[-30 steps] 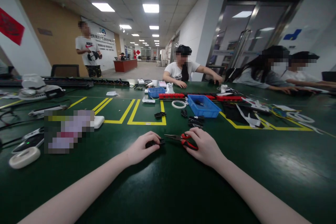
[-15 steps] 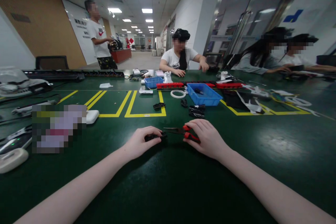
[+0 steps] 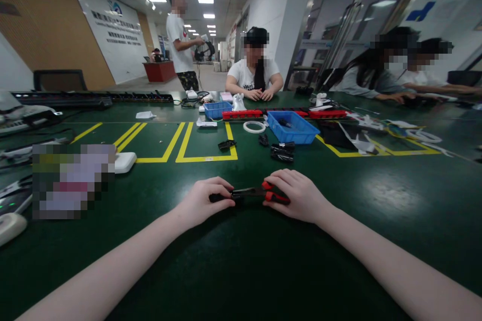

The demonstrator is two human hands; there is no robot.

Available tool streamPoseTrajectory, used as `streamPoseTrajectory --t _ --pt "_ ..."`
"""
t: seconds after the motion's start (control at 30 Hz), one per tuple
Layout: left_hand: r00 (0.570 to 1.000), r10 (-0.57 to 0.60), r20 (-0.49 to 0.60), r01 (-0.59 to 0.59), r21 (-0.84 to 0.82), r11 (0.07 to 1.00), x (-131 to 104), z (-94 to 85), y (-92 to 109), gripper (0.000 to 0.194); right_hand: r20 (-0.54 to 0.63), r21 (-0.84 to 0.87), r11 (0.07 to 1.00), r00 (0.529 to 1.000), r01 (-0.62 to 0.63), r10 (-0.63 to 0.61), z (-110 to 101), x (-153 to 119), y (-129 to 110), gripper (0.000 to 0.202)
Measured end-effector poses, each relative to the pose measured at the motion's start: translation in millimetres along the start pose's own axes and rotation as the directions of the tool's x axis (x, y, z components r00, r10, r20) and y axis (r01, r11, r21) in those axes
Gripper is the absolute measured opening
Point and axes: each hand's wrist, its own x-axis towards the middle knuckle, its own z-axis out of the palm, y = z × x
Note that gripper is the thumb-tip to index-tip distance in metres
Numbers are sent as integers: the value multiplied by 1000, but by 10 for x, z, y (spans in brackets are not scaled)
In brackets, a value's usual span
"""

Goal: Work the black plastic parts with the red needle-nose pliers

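On the green surface (image 3: pixel 241 271) just before us, we see the left hand (image 3: pixel 201 200) with its grip closed on a small black part (image 3: pixel 220 197), held low over the surface. The right hand (image 3: pixel 297 194) grips the red-handled pliers (image 3: pixel 259 192), whose nose meets the part. A blue bin (image 3: pixel 289 129) sits well beyond.

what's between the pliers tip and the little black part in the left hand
Nothing visible. The right hand holds the red-handled pliers, whose nose already reaches the small black part pinched in the left hand. The green table around them is bare.
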Motion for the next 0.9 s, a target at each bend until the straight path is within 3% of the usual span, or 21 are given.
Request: streamPoseTrajectory --t 0.4,0.7,0.9 --pt "995 104 8 -104 44 994 -25 49 20 7 15 26 998 999 51 -51 -18 -20 -24 37" --pt "996 74 43 -76 46 996 -35 41 56 8 26 57 998 999 28 -30 -32 -22 -42 37" --pt "996 60 68 -62 38 997 -31 40 75 9 -31 83 997 1000 7 -4 -75 -15 -47 37"
